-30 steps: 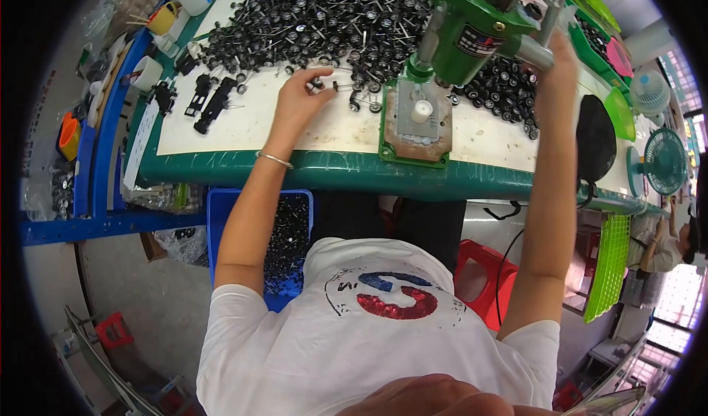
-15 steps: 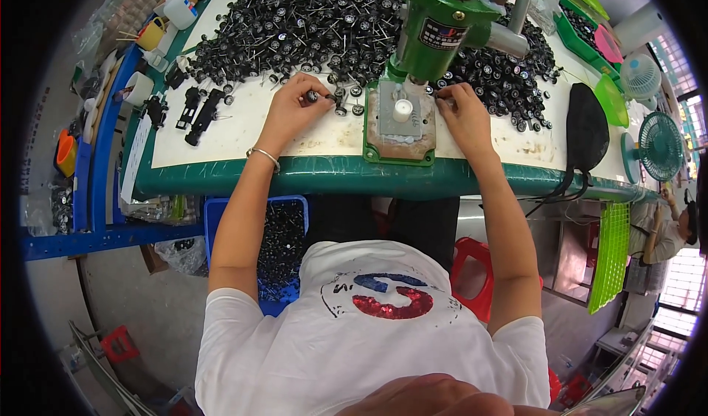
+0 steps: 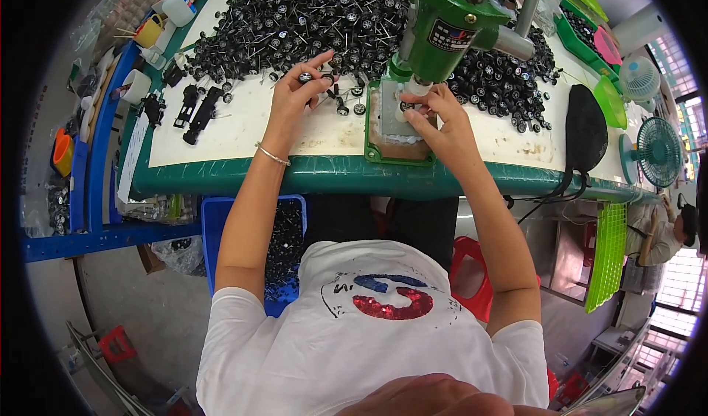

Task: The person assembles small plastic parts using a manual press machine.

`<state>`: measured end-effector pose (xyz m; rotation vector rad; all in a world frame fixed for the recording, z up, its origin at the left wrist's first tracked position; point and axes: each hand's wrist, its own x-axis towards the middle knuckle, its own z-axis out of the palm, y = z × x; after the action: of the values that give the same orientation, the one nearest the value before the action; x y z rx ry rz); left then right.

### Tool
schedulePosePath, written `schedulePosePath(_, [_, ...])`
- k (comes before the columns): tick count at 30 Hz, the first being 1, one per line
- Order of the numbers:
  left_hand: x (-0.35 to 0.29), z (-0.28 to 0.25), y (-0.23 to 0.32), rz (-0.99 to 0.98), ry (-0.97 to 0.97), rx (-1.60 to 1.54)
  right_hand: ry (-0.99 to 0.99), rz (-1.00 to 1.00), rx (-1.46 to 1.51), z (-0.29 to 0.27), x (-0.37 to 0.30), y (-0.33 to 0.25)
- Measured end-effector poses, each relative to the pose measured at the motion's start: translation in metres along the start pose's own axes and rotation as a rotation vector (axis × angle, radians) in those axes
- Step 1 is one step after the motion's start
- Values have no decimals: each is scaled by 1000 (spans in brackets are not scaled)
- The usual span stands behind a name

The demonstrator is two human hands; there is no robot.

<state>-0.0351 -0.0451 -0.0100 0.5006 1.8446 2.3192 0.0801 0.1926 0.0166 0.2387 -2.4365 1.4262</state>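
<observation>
Since half a second ago, the right hand (image 3: 442, 121) has moved left from the bare strip beside the green press (image 3: 435, 40) to the middle of its base, while the left hand (image 3: 299, 91) has stayed near the big pile, its index finger now more extended. The right hand is pinched narrow on a small black wheel (image 3: 405, 106), at the white seat on the grey plate (image 3: 391, 125), beneath the ram; whether the wheel has settled there is hidden by the fingers. The left hand is partly curled, with a small wheeled piece (image 3: 304, 77) in its fingers; how its axle points I cannot make out. The plate lies to the left hand's right and just at the right hand's fingertips, so the right is nearer. Between left hand and base lie a few stray wheels and open white surface (image 3: 324, 137), bounded by a green front edge (image 3: 310, 172). Beyond spread the axle pile (image 3: 310, 18), loose wheels (image 3: 490, 84) at right and black chassis pieces (image 3: 199, 117) at left.
</observation>
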Motion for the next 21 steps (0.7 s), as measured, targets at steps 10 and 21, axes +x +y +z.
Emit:
schedulePosePath(10, [-22,60,28,-203,-218,-49,23,44,184,-13,-1,16])
schedulePosePath(21, [-23,97,10,-42,-129,103,457,-15,482,-114,75,-51])
